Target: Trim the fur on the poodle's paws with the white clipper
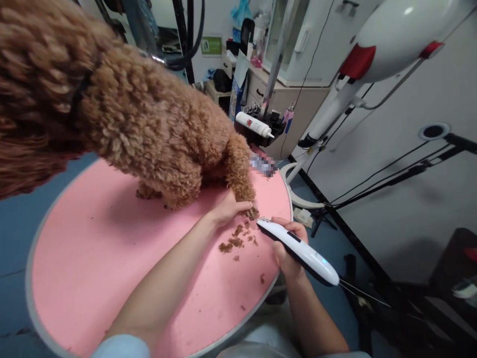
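A curly brown dog [160, 119] stands on a round pink grooming table [93, 258]. My left hand [228, 208] is closed around the lower part of the dog's leg, just above its paw [252, 213]; the thumb lies across the front and the other fingers are mostly hidden. In my right hand [288, 248] is a white and black hair clipper [301, 248], its blade end close beside the paw. Whether the blade touches the fur I cannot tell. Loose brown hair clippings [234, 242] lie on the table below the paw.
A white squeeze bottle [254, 124] rests on a black tray [266, 136] by a metal post. A white dryer [402, 40] on a stand rises at the right. The clipper's cord [363, 292] trails right. A black loop [182, 59] hangs above the dog.
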Available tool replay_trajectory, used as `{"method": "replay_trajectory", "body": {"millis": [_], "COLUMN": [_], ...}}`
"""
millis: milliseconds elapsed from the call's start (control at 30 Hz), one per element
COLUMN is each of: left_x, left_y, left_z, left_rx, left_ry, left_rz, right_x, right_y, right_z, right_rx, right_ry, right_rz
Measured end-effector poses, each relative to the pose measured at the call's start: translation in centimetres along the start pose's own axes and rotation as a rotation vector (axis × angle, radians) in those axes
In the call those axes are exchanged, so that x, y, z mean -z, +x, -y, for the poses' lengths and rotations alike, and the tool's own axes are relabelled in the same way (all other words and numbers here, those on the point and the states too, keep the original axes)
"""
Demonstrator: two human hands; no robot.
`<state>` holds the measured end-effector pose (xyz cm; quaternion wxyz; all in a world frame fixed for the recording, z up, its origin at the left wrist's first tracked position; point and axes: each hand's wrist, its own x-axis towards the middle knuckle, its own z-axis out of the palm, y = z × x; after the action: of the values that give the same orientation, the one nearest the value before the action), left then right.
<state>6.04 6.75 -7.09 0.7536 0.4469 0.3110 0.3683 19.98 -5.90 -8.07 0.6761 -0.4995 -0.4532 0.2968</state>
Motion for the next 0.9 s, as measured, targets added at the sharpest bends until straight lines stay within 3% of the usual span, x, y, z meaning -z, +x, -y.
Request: {"method": "replay_trajectory", "body": {"millis": [167, 433, 533, 700, 833, 900], "left_x": [-0.7, -1.0, -0.6, -0.1, -0.3, -0.4], "left_y": [-0.1, 0.0, 0.2, 0.1, 0.1, 0.1], "left_z": [-0.1, 0.1, 0.3, 0.4, 0.4, 0.3], "left_rx": [-0.004, -0.057, -0.041, -0.051, 0.001, -0.001], "left_ry": [0.045, 0.116, 0.140, 0.158, 0.055, 0.014], "left_rz": [-0.087, -0.105, -0.082, -0.082, -0.071, -0.097], "right_x": [-1.2, -1.9, -2.2, -2.4, -2.0, -1.5], "right_y": [-0.3, -0.6, -0.9, -1.5, -2.0, -2.1], "right_z": [0.4, -0.1, -0.2, 0.0, -0.1, -0.2], "right_rx": [0.016, 0.121, 0.078, -0.121, 0.018, 0.065], "right_ry": [-0.079, -0.184, -0.143, -0.001, 0.018, 0.019], "right_rz": [-0.002, -0.057, -0.035, -0.003, -0.122, -0.103]}}
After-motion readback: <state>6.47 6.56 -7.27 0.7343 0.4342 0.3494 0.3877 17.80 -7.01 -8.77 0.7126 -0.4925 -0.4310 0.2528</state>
